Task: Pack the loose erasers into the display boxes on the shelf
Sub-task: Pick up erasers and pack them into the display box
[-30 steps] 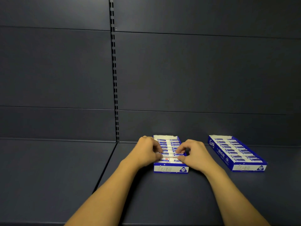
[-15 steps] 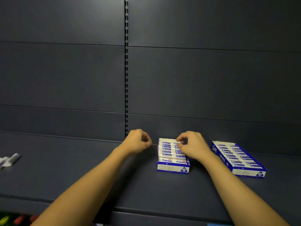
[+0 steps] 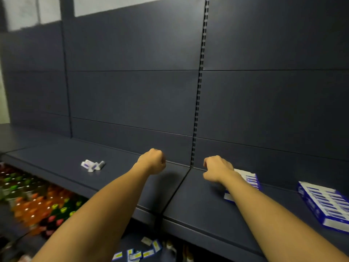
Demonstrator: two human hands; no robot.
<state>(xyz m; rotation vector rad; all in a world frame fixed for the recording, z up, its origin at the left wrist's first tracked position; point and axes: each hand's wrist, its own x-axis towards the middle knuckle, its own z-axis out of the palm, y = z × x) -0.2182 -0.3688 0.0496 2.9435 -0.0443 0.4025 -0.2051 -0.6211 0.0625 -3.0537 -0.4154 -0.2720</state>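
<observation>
Two blue-and-white display boxes filled with erasers lie on the dark shelf [image 3: 188, 201]. My right forearm partly hides the nearer display box [image 3: 252, 181]; the second display box [image 3: 324, 203] lies at the far right. A few loose erasers [image 3: 92, 165] lie in a small pile on the shelf to the left. My left hand [image 3: 153, 161] hovers above the shelf in a loose fist, between the pile and the boxes. My right hand [image 3: 217, 169] is just left of the nearer box, fingers curled, nothing visible in it.
The slotted upright [image 3: 198, 110] of the back panel runs down between my hands. Below the shelf at left stand rows of coloured drink bottles [image 3: 35, 205]. Blue-and-white packets [image 3: 137, 250] lie on a lower level beneath the shelf edge.
Both hands have left the nearer box and moved left. The view has swung left, bringing the loose erasers and the bottles below into sight.
</observation>
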